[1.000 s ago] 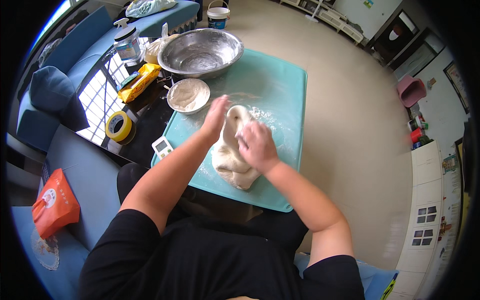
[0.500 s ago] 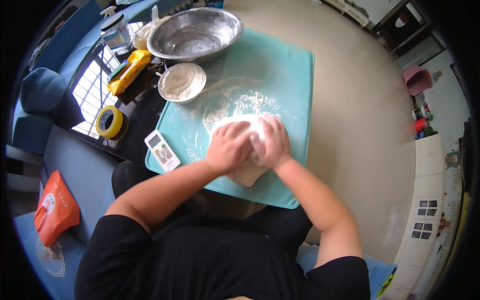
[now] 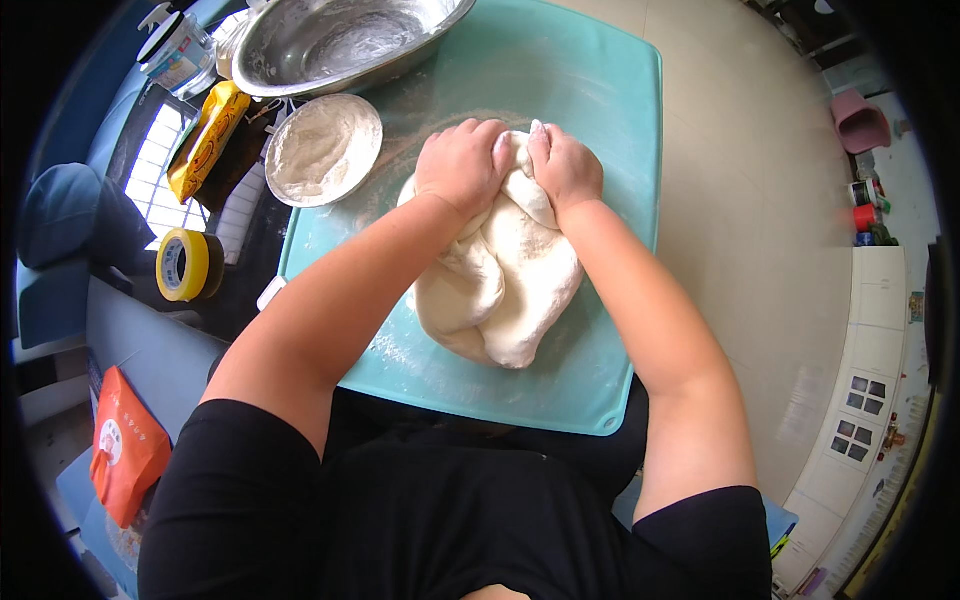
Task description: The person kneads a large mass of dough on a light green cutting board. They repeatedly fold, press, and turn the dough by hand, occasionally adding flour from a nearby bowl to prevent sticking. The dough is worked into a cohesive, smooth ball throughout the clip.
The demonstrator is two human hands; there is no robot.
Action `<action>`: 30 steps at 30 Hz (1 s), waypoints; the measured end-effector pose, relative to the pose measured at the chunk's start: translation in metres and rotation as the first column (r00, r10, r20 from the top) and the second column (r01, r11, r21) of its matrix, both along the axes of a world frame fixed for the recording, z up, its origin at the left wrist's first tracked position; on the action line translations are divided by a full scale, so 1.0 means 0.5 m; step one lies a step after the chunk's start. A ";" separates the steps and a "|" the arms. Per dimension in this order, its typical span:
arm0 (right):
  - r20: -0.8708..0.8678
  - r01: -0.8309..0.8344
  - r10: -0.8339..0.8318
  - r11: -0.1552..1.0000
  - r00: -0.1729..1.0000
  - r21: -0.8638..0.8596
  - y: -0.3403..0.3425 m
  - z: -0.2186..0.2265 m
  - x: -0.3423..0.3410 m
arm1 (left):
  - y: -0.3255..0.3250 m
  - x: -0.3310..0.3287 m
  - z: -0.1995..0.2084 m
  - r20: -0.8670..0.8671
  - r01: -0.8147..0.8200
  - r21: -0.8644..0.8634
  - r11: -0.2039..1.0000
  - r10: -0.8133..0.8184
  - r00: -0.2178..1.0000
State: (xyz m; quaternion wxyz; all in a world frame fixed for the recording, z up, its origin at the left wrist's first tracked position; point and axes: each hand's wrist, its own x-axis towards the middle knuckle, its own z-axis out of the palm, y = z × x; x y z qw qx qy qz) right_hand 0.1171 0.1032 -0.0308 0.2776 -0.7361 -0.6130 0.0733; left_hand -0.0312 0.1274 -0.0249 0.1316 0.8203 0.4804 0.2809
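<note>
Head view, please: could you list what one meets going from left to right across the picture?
Orange bag → yellow tape roll → plate of flour → left hand → right hand → pink stool.

Yellow packet, long, with orange and red print, lying at far left, just left of flour plate. Orange pouch with white round mark, low at left edge. Clear bottle with printed label, top left; details too small.
</note>
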 end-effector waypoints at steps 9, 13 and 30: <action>0.070 0.028 -0.015 0.981 0.997 -0.193 -0.022 0.051 -0.016 | 0.014 -0.031 0.013 0.090 0.063 -0.327 0.943 -0.035 0.995; -0.246 -0.225 0.150 0.923 0.958 -0.313 -0.178 0.215 -0.048 | -0.069 -0.096 0.154 0.177 0.289 -0.456 0.842 -0.233 0.956; 0.267 -0.227 0.296 0.938 0.917 -0.260 -0.333 0.079 -0.065 | -0.241 -0.133 0.073 -0.365 0.371 -0.008 0.929 -0.348 0.863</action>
